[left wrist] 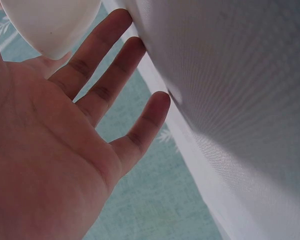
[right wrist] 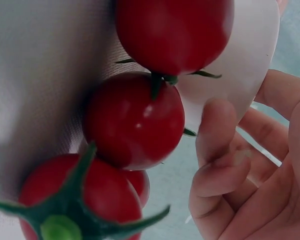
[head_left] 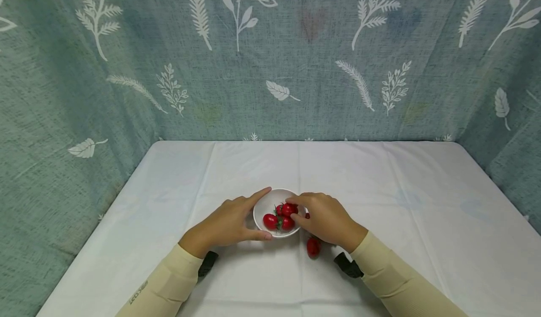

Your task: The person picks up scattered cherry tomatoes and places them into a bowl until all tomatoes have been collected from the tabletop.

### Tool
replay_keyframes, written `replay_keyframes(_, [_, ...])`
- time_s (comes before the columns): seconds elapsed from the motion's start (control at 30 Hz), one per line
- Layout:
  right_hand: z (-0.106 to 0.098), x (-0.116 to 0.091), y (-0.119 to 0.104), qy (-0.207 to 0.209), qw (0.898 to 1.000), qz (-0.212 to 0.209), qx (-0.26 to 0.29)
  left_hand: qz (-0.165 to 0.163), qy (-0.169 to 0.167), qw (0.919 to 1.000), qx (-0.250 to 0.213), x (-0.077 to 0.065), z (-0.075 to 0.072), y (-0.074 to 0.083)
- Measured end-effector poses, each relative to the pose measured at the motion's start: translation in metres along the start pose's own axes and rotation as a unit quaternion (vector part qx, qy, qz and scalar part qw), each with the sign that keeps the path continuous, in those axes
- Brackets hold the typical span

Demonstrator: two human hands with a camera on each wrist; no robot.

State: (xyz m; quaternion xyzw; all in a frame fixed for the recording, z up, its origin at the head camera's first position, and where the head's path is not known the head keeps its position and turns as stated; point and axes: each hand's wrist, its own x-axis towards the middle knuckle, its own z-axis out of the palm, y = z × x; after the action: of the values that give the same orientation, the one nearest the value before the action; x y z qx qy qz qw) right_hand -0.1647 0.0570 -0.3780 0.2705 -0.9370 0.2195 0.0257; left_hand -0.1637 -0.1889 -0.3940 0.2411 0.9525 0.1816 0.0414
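Nearest: cherry tomato (head_left: 313, 247) loose on white cloth (head_left: 253, 279), more tomatoes (right wrist: 135, 120) under right hand (head_left: 328, 218). Left hand (head_left: 228, 225) extended, thumb and forefinger spanning white bowl (head_left: 263, 205). Right thumb and forefinger pinch a tomato (head_left: 289, 209) inside it. Loading partly done; several still out.

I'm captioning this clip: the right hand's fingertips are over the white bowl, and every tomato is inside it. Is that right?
Not quite: at least one red tomato lies outside the white bowl, on the table beside it, as the head view shows. The rest stands.
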Motion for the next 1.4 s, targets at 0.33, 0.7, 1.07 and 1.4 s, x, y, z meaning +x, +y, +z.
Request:
replay_keyframes(0.33, [-0.001, 0.0, 0.0, -0.005, 1.0, -0.008, 0.008, 0.002, 0.003, 1.0, 0.0, 0.0, 0.001, 0.0])
replay_keyframes(0.7, [-0.018, -0.005, 0.006, 0.06, 0.998, -0.022, -0.015, 0.008, 0.002, 0.9999, -0.015, -0.001, 0.0, 0.0])
replay_keyframes(1.07, [-0.023, -0.014, 0.024, 0.059, 0.998, 0.0, -0.012, -0.003, 0.002, 1.0, -0.007, 0.002, 0.003, -0.001])
replay_keyframes(1.4, [-0.021, -0.022, 0.038, 0.019, 1.0, 0.023, -0.009, -0.013, 0.001, 0.9999, -0.001, 0.001, 0.002, -0.001])
